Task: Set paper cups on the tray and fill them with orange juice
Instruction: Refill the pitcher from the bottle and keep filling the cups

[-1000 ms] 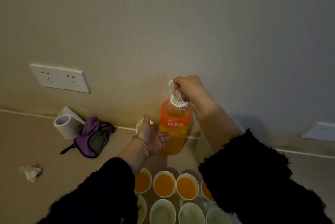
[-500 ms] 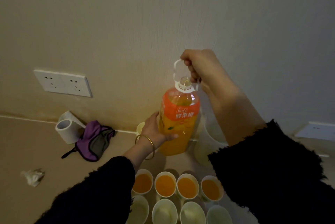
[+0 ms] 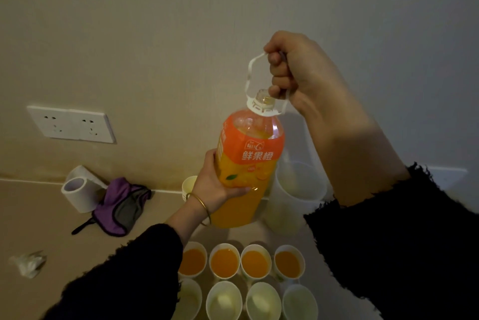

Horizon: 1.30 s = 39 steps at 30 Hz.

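A large orange juice bottle (image 3: 248,161) hangs upright above the table, uncapped at the neck. My right hand (image 3: 295,70) grips its white carry handle (image 3: 252,70) from above. My left hand (image 3: 215,184) holds the bottle's lower left side, fingers wrapped round it. Below, near the bottom edge, a row of several paper cups holds orange juice (image 3: 224,262). Closer to me stands a row of several cups without juice (image 3: 224,301). The tray under the cups cannot be made out.
A white bucket (image 3: 295,197) stands behind the bottle at the wall, with a lone paper cup (image 3: 188,186) to its left. A tape roll (image 3: 77,190), a purple cloth (image 3: 121,203) and crumpled paper (image 3: 27,264) lie left. A wall socket (image 3: 72,124) is above.
Both hands have lifted the bottle up off the table. My left hand went from resting open beside it to holding its lower side.
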Each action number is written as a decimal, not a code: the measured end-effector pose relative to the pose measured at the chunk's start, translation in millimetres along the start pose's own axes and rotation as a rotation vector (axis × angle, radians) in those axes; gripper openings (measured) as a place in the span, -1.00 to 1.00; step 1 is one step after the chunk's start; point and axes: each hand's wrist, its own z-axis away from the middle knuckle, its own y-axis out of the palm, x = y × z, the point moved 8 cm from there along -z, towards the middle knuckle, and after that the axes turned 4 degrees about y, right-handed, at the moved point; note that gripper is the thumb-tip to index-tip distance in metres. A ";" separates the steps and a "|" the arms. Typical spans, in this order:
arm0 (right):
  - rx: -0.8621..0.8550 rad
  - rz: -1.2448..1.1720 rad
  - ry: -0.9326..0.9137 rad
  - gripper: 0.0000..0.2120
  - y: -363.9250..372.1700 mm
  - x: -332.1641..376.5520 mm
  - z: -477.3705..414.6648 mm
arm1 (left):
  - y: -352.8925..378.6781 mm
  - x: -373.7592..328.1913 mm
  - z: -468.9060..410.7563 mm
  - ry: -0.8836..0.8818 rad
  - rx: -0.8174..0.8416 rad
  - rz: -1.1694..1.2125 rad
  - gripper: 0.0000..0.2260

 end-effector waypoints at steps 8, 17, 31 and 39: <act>-0.252 0.436 -0.208 -0.77 -35.0 13.4 23.8 | 3.9 -29.9 -8.6 0.081 0.047 -0.078 -0.03; -0.421 1.369 -0.402 -0.44 -5.2 -73.0 46.3 | 17.6 -31.1 -16.7 0.112 -0.010 -0.341 0.00; -0.424 1.209 -0.295 -0.22 -31.7 -146.8 41.4 | 25.5 4.2 -13.9 -0.028 0.087 -0.767 0.08; -0.347 1.048 -0.090 -0.26 -42.7 -184.5 29.7 | 27.2 10.1 -11.5 -0.135 0.150 -0.949 0.02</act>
